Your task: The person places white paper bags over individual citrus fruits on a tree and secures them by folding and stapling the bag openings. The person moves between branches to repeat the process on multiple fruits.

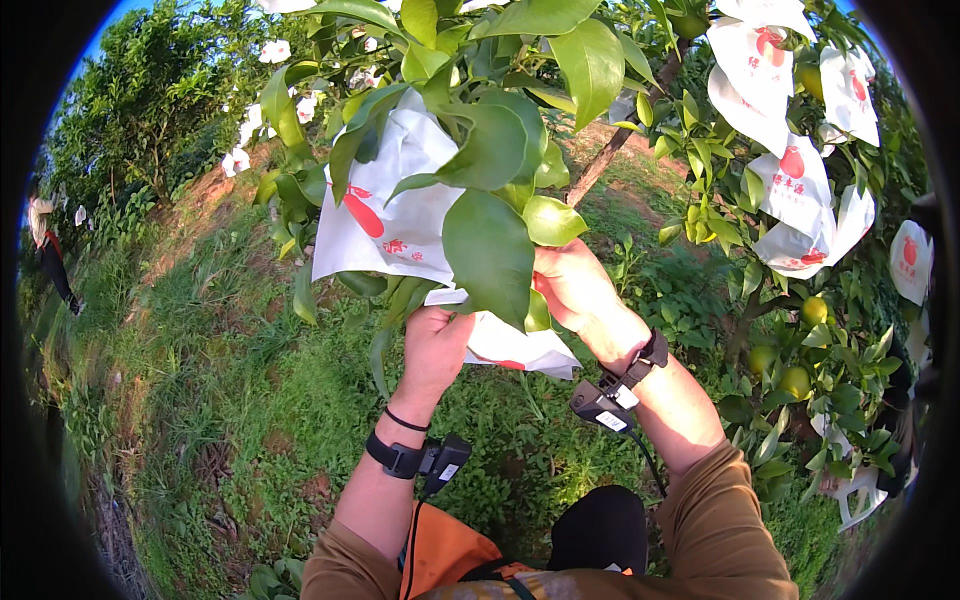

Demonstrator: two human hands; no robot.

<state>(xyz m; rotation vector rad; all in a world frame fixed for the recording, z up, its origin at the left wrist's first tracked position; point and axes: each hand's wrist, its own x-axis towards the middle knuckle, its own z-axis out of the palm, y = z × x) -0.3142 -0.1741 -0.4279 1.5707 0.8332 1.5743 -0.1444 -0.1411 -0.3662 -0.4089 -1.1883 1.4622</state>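
A white paper fruit bag [525, 345] with a red print hangs low among the leaves in front of me. At its left end, my left hand [438, 345] is closed on the bag's upper part, thumb toward the paper. My right hand [575, 285] reaches in above the bag's right side; big green leaves [488, 255] cover its fingertips, so its grip is hidden. Just above my left hand, another white fruit bag [395, 225] with a red fruit print hangs on the same branch, partly behind leaves. Both wrists carry black straps with small devices.
More bagged fruit [795, 190] hangs on the right, with bare yellow-green fruits [795, 382] below. A thin branch [600, 165] slants behind my right hand. Grass and weeds [270, 350] cover the slope. Another person [50, 245] stands far left; an orange bag [450, 545] is at my waist.
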